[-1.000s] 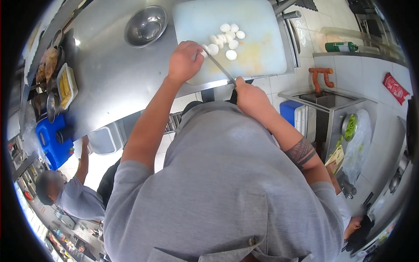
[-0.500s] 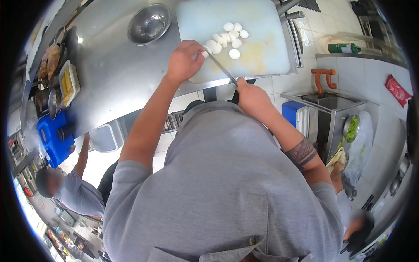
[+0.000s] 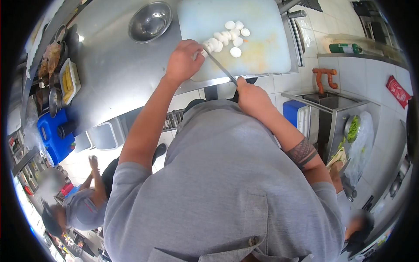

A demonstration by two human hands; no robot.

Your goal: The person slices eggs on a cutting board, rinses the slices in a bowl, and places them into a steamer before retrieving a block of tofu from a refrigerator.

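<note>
A knife (image 3: 222, 68) is gripped by its handle in my right hand (image 3: 254, 99) at the front edge of the white cutting board (image 3: 262, 22). Its blade points up and left, and the tip end lies against the white food. My left hand (image 3: 184, 61) curls over the board's left edge, fingers bent on the end of a white round piece of food (image 3: 203, 53), mostly hidden by them. Beyond the blade, several white round slices (image 3: 224, 36) lie in an overlapping row, with a few loose ones, such as one slice (image 3: 235, 52), beside it. Their exact kind I cannot make out.
A steel bowl (image 3: 151, 22) stands left of the board on the steel counter (image 3: 113, 65). Further left are a white tray of yellow food (image 3: 70, 81), pans (image 3: 55, 101) and a blue container (image 3: 54, 137). One co-worker (image 3: 87, 205) is at lower left, another (image 3: 355, 222) at lower right.
My left fingers and the knife have barely moved at the white food. The co-worker at lower left has turned and shifted down, with the arms now brought together. The view has moved slightly.
</note>
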